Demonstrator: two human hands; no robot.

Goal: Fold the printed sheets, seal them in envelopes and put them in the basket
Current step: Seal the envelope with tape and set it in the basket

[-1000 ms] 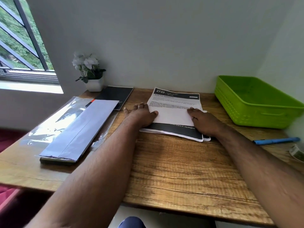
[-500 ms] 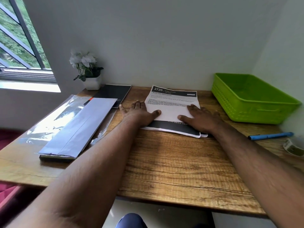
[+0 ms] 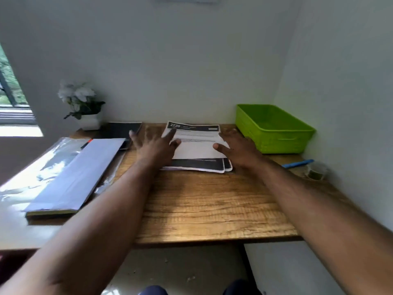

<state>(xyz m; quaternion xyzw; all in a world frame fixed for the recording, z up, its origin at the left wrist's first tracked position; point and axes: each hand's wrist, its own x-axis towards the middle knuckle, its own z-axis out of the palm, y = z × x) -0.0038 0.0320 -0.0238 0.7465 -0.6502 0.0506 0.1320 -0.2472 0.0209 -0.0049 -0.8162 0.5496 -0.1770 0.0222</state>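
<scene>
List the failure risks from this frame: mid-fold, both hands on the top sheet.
1. The top sheet lies on a loose stack; the spread left hand and right hand might drag lower sheets along.
2. The folded flap looks slightly skewed, so the crease may set crooked.
3. The stack sits close to the green basket, leaving the right hand little room.

Two hands (image 3: 156,145) (image 3: 238,149) (one basket (image 3: 274,135))
</scene>
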